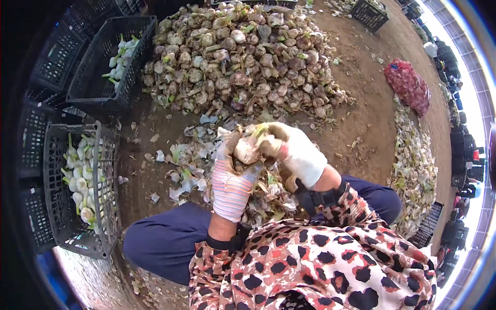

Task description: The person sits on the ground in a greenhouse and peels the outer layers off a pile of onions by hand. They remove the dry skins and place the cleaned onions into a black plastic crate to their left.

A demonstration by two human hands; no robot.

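Between my two gloved hands is a garlic bulb (pixel 247 150) with a green-white stem and loose outer skin. My left hand (pixel 235 170), in a striped knit glove, cups the bulb from the left with fingers and thumb around it. My right hand (pixel 296 149), in a white glove, grips the stem and skin at the bulb's right side; its fingertips are partly hidden. Below the hands, a heap of peeled garlic skins (pixel 190 180) covers the ground between my legs. Beyond them rises a large pile of unpeeled garlic bulbs (pixel 248 58).
To my left, a black plastic crate (pixel 110 186) holds several cleaned white garlic bulbs (pixel 82 174). Another crate (pixel 93 99) behind it holds a few more. On the right lie a red mesh sack (pixel 409 86) of garlic and a long strip of skins (pixel 414 170).
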